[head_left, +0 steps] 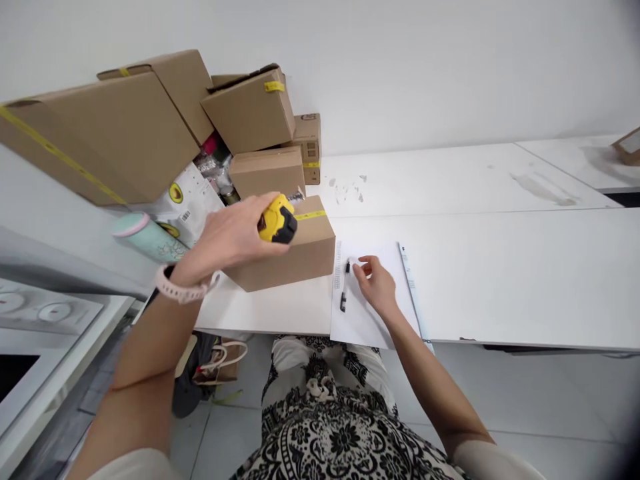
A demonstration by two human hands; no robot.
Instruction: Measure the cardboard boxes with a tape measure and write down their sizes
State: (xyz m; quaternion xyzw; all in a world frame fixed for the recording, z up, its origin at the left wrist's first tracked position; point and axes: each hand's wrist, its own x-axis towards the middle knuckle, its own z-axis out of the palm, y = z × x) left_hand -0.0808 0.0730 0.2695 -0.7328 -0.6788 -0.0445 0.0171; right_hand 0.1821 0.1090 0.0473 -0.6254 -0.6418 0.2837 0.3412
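Observation:
My left hand (235, 230) is closed around a yellow and black tape measure (278, 220), held above a cardboard box (300, 263) with a strip of yellow tape on top. A short bit of the blade sticks out of its far end. My right hand (376, 283) hovers over or rests on a white spiral notebook (367, 327), its thumb and fingers apart with nothing between them. Just left of those fingers, a black and clear pen (345, 287) lies on the page. Along the notebook's right side runs a pale blue printed edge (414, 293).
Several cardboard boxes (250, 110) are stacked at the back left against the wall. A mint green bottle (150, 237) and a white carton with avocado pictures (187, 200) stand by them. White table (500, 267) extends right; a small box (629, 147) sits at its far end.

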